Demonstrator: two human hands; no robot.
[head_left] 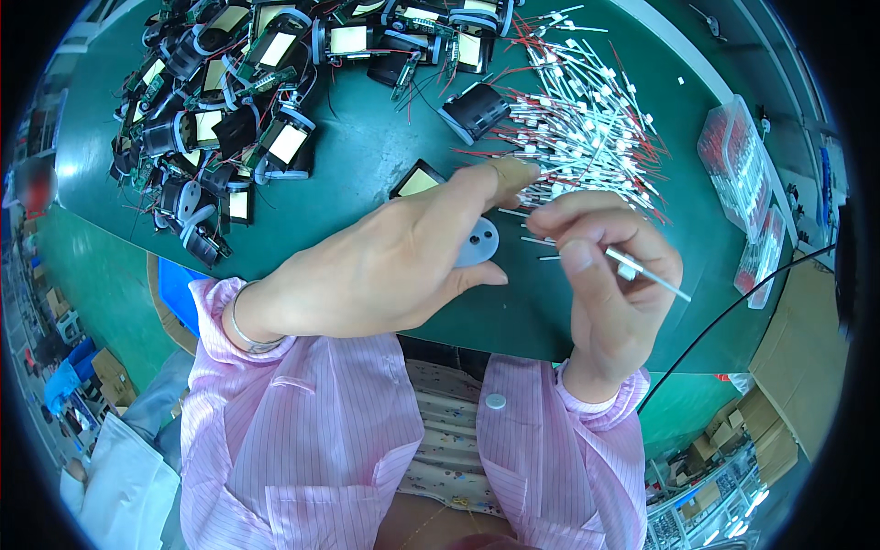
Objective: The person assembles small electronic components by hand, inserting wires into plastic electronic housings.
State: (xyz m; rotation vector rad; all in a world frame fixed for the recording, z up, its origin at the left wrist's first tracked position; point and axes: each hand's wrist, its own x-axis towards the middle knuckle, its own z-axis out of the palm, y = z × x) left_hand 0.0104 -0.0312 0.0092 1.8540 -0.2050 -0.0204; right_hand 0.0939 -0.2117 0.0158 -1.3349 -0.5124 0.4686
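My left hand [367, 261] is closed around a module whose rounded grey end piece [480, 242], with small dark holes, shows between thumb and fingers. The hand hides most of its body. A black-edged cream pad [419, 182] shows behind the knuckles; I cannot tell if it belongs to the same module. To the right, my right hand [623, 293] pinches a thin white lead [655, 280] with a small white block, its end pointing down right. Just beyond both hands spreads a heap of white and red leads [591, 137] with white connectors.
Many black modules [206, 128] with cream pads, boards and wires are piled at the far left of the green table [367, 119]. One black module [475, 112] lies beside the leads. Clear plastic boxes [735, 165] stand at the right edge, near a black cable [724, 316].
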